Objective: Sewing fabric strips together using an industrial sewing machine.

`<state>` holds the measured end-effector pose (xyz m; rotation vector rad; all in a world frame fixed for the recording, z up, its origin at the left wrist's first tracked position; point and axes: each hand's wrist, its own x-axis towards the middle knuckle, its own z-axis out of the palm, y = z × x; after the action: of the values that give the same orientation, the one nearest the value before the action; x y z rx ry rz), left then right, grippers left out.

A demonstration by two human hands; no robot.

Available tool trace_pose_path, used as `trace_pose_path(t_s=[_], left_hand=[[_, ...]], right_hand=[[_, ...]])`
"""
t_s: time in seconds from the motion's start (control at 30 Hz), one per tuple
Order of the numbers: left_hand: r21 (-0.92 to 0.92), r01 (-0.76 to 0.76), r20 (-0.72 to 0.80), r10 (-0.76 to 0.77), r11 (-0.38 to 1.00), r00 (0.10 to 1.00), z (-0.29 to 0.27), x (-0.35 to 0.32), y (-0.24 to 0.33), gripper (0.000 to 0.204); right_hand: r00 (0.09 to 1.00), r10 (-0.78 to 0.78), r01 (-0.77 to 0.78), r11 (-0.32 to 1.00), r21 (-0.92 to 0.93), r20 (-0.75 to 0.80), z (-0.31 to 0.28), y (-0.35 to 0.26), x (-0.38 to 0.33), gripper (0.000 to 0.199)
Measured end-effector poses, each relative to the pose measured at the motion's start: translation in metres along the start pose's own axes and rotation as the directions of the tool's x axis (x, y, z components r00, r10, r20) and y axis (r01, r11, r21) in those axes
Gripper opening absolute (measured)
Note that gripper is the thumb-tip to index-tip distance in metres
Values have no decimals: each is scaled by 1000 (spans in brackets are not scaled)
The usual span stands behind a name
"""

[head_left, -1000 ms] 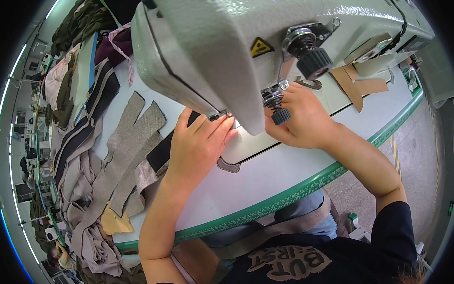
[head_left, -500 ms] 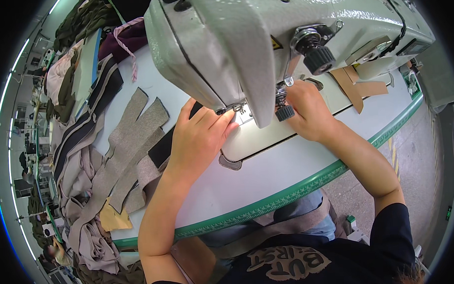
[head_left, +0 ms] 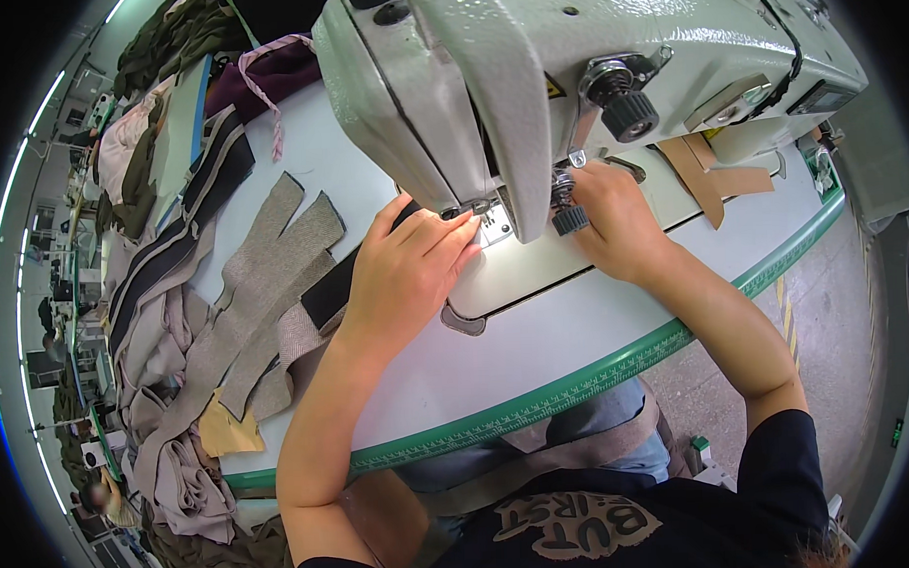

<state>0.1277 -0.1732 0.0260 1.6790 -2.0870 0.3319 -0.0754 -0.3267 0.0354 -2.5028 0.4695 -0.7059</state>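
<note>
The pale sewing machine (head_left: 418,105) reaches over the bench (head_left: 428,385), its lamp brightening the metal needle plate (head_left: 497,229) beneath its head. The left hand (head_left: 409,271) is just left of the machine's needle, palm down, over a black strip of cloth (head_left: 327,300). This strip lies to the left of the machine and runs beneath the hand toward the needle. The left grip has its fingers close together, the index fingertip beside the machine's presser foot and the thumb just below; I cannot tell whether it pinches the cloth or only presses on it. The right hand (head_left: 621,228) is to the right of the machine's head, next to a black ridged knob (head_left: 570,220). The machine covers its fingertips, so I cannot tell whether the right grip is spread or closed, nor what it may hold. Left of the machine, grey cloth strips (head_left: 258,243) lie overlapping, with a yellow piece (head_left: 231,430) near their lower ends. Further left of the machine, dark strips with grey edges (head_left: 187,213) lie over rumpled cloth (head_left: 156,344). Beyond the machine's left side are a purple cloth (head_left: 285,80) and a pink twisted cord (head_left: 254,83). Brown flat pieces (head_left: 709,185) lie under the machine's arm on the right, and green edging (head_left: 539,405) with ruler marks borders the bench on the near side of the machine.
</note>
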Motion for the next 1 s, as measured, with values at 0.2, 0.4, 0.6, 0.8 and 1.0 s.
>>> trace_pose_path(t_s=[0.2,0.4,0.6,0.8,1.0], left_hand=[[-9,-17,-6,17,1000,1000,-2,3,0,25],[-58,-1,-50,-2,998,999,2,1,-2,21],[-105,87,-143,-102,991,985,12,-3,4,19],[-108,177,-182,-195,978,964,9,-1,6,15],[-155,236,-158,-260,959,953,2,-14,12,10]], right_hand=[[1000,-4,1,993,117,23,-2,7,-2,11],[998,-43,38,993,114,49,-8,1,-1,14],[1000,23,-24,999,45,15,-6,4,-10,16],[1000,12,-11,997,-73,18,-9,-3,-16,17],[991,132,-131,991,35,-21,-8,-28,-39,14]])
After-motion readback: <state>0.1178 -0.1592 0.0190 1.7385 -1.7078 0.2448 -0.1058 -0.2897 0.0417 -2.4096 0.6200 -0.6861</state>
